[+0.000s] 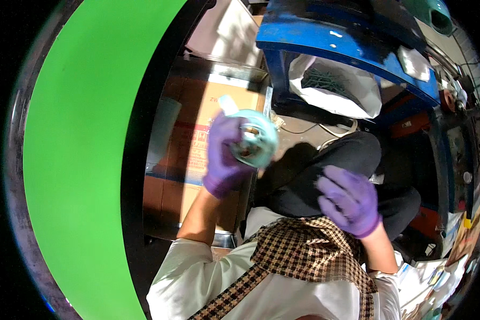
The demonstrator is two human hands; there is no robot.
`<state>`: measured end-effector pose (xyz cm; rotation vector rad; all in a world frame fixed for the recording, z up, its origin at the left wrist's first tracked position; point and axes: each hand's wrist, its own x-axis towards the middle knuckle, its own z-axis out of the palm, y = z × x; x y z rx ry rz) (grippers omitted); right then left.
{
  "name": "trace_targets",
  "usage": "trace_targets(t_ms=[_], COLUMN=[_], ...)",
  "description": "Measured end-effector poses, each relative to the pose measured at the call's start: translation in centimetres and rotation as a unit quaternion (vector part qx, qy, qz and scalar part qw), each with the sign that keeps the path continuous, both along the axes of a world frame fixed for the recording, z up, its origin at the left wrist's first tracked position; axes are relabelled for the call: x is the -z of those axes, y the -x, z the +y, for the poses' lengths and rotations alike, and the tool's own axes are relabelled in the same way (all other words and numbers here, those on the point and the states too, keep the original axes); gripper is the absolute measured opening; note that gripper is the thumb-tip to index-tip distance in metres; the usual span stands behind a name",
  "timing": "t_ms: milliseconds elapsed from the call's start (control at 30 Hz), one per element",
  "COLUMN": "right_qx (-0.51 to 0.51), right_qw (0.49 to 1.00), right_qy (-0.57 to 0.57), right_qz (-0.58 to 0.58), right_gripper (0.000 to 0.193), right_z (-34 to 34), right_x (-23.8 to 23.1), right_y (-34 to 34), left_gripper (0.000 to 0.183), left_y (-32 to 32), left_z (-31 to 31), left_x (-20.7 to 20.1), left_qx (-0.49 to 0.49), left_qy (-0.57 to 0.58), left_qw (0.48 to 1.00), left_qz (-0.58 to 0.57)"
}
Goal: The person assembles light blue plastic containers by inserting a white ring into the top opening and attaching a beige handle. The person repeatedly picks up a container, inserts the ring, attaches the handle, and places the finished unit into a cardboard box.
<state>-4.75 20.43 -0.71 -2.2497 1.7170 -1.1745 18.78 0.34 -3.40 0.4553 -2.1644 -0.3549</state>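
My left hand [225, 154], in a purple glove, grips a teal round plastic housing [272, 140] by its left side. Its ring-shaped opening faces up, and motion blurs the details inside. A pale flat piece [228, 103] shows just beyond it, and I cannot tell whether the two are joined. Over my lap is my right hand [349, 200], gloved in purple too, with its fingers apart and slightly curled. Nothing shows in that hand, though the fingers are a little smeared.
A cardboard box [197, 106] lies beneath my left hand. Ahead on the right stands a blue metal bench [325, 40]; below its top, a white sack [365, 101] holds many thin dark green pieces. Another teal housing [431, 13] sits at the far right. A bright green surface [85, 160] curves along the left.
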Motion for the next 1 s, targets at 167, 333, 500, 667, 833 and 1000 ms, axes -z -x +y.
trace_targets(t_ms=[167,333,500,667,833,1000], right_qx=[0.137,0.226,0.258,0.366,0.294,0.602], right_qw=[0.99,0.971,0.935,0.925,0.952,0.793], right_qy=[0.013,-0.081,-0.243,-0.016,0.001,-0.02], right_qz=[0.035,0.014,-0.03,0.099,-0.085,-0.09], right_gripper=[0.049,0.055,0.023,0.035,0.055,0.028], right_z=[1.3,1.3,2.8,4.0,15.9,33.0], right_x=[2.8,4.0,6.5,7.6,5.0,4.9], right_y=[-3.2,-3.0,-2.5,-2.0,2.6,1.7], left_gripper=[0.046,0.051,0.048,0.032,0.071,0.085], left_y=[9.0,12.1,13.4,16.6,20.6,16.8], left_z=[6.5,7.2,8.3,7.1,-0.7,-0.7], left_x=[-0.1,1.0,3.9,2.1,3.7,3.1], left_qx=[0.122,0.185,0.223,0.293,0.124,0.15], left_qy=[-0.034,-0.005,0.023,0.101,0.011,-0.057], left_qw=[0.991,0.981,0.973,0.951,0.992,0.987], left_qz=[0.052,0.054,-0.058,-0.025,0.017,0.02])
